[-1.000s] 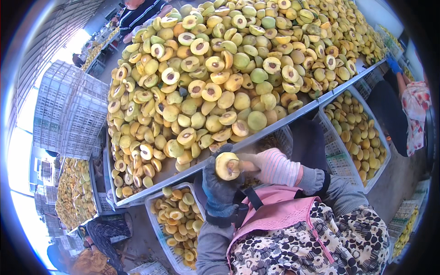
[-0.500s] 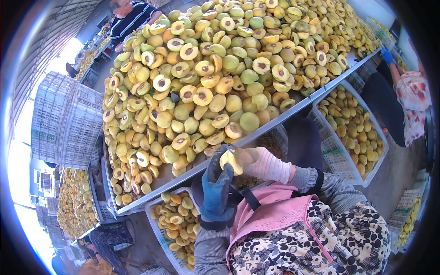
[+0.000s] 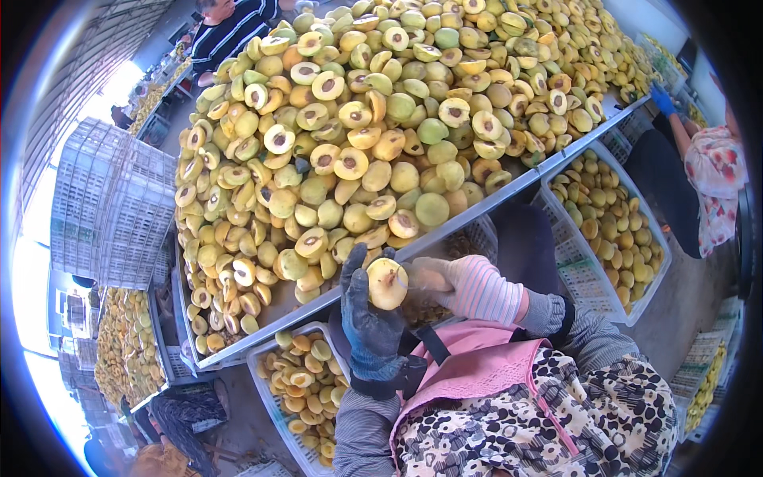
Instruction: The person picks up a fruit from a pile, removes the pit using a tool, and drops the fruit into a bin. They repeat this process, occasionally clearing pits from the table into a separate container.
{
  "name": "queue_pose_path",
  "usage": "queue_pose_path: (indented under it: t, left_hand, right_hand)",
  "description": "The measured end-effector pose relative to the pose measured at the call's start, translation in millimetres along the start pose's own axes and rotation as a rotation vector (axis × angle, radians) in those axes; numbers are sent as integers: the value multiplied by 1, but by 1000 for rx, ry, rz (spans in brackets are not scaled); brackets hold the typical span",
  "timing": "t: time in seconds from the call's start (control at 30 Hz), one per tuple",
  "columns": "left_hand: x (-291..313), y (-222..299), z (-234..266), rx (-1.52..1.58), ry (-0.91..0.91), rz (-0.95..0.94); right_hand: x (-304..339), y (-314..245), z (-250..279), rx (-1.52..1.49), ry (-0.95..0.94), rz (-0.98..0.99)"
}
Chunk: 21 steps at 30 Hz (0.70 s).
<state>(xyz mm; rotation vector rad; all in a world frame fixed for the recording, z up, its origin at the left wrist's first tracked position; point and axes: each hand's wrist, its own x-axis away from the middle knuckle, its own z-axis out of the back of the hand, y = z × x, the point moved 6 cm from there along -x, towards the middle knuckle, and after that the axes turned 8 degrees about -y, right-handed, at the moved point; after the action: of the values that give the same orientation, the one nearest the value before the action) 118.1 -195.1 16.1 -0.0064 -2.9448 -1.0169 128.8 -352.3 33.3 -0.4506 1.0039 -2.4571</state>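
I see the table (image 3: 509, 189) first: long metal top w/ raised rim, running diag. from lower left to upper right, piled w/ fruit (image 3: 381, 135), yellow-green, whole ones mixed w/ cut halves showing dark pit hollows. Left of it, stacked grey crates (image 3: 111, 203). Under the table's near edge, white crate (image 3: 278, 397) at lower left holds orange-yellow halves; a second white crate (image 3: 628, 306) at right holds more of the same. Far right, a co-worker in a floral top, blue-gloved hand (image 3: 660, 97) at the table rim. Top left, another person in a striped shirt (image 3: 230, 32). Bottom centre: my wearer's pink apron (image 3: 477, 381) over a patterned top.

Left hand (image 3: 369, 322), dark blue glove, raised just below the table edge; fingers curled round the half (image 3: 387, 283), gripping it from the left and behind, cut face toward the camera. Right hand (image 3: 449, 282), pink striped glove, is right beside the half on its right side, fingers closed & touching it; can't tell if it holds a tool. The half sits between both hands, just in front of the table rim, above the apron.
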Motion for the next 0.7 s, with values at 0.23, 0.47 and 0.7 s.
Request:
queue_pose_path:
  t: [0.23,0.47,0.7]
  left_hand:
    - [8,11,-34,-1171,-233,-425]
    - [6,-18,-6,-545,28,-193]
    - [10,-14,-15,-1019,-87,-332]
  right_hand:
    - [-8,5,-9,151,-91,-18]
    - [-17,24,-27,201,-134,-41]
    - [-26,39,-46,189,-162,-10]
